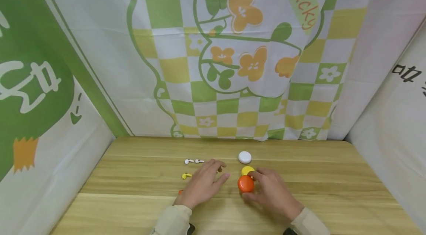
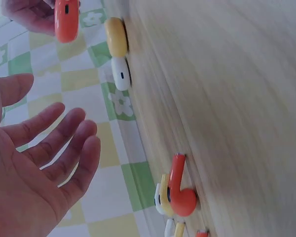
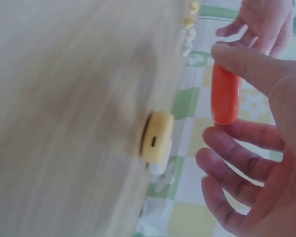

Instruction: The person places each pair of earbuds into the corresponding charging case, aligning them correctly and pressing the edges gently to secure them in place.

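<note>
Hands low centre of the frame: right hand (image 1: pixel 273 192) pinches the orange case (image 1: pixel 246 183) off the bench (image 1: pixel 332 190), left hand (image 1: pixel 203 183) open, so opening it likely comes next

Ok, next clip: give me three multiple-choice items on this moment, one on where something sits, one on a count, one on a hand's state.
1. Where is the white case?
A. farthest back of the three cases
B. under the left hand
C. in the right hand

2. How many round cases show on the table?
A. one
B. three
C. five

3. What is the right hand doing?
A. lying flat
B. pinching the orange case
C. holding an earbud

Answers: 1 A, it lies behind the yellow case; 2 B, white, yellow, orange; 3 B, thumb and fingers clasp it, the right wrist view shows.
</note>
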Demonstrator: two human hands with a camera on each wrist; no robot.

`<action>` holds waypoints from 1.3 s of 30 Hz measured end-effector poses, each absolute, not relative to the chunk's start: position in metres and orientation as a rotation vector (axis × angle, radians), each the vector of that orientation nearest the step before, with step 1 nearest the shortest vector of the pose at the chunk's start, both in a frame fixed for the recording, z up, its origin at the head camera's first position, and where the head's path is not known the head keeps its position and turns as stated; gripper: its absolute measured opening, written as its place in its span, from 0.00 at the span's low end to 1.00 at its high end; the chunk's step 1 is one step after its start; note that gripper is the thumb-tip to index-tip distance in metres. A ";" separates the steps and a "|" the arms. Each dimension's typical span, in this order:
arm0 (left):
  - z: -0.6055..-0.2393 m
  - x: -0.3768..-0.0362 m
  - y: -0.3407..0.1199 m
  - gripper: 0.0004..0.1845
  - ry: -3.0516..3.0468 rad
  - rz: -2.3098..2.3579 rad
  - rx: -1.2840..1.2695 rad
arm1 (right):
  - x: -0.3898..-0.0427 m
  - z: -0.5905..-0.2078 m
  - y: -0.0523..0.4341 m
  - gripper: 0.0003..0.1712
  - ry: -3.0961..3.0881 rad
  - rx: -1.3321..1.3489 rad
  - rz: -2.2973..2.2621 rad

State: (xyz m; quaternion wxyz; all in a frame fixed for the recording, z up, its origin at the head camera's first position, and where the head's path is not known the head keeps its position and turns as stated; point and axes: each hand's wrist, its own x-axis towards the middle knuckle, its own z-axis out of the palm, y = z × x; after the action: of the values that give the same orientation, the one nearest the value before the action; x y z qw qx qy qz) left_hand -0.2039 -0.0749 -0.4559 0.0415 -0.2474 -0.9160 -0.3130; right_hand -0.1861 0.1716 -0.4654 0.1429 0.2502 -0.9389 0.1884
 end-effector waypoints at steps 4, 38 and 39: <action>-0.454 -0.203 -0.073 0.19 -2.807 -1.115 -0.761 | -0.187 -0.459 0.169 0.29 -2.665 0.741 0.554; -0.448 -0.204 -0.071 0.18 -2.652 -1.780 -0.740 | -0.184 -0.437 0.152 0.38 -2.504 0.813 0.666; -0.447 -0.204 -0.071 0.18 -2.643 -1.783 -0.728 | -0.185 -0.437 0.152 0.37 -2.503 0.805 0.672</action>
State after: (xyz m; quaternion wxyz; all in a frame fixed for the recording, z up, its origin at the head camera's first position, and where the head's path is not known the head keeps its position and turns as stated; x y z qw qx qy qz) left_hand -0.2041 -0.0712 -0.4471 -0.0642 -0.2222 -0.8066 -0.5440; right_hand -0.1846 0.1521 -0.4367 0.2123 0.2899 -0.9013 0.2419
